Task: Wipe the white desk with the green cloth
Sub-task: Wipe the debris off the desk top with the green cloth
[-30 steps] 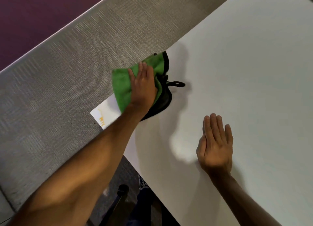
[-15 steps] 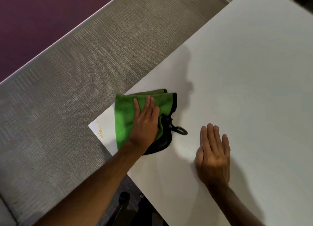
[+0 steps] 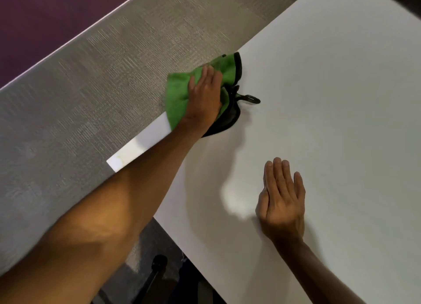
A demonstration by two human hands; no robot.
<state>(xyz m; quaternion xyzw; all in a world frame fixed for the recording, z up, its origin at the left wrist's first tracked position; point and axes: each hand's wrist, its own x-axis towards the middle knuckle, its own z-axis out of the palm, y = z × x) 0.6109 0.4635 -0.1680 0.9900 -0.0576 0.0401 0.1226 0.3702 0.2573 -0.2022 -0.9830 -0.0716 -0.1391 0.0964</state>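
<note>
The cloth [image 3: 178, 94] is green with black trim. The desk [image 3: 330, 98] is white. The carpet [image 3: 91, 87] is grey, finely striped.

The left hand [image 3: 205, 98] is pressing flat on the green cloth [image 3: 177, 96] at the white desk [image 3: 330, 98]'s edge, toward ten o'clock from the right hand [image 3: 281, 201]. The cloth's black-trimmed part and a black clip [image 3: 250, 98] are lying at three o'clock of the left hand. The right hand is resting palm-down, fingers together, on the desk. Grey carpet [image 3: 91, 87] is showing at nine o'clock.
</note>
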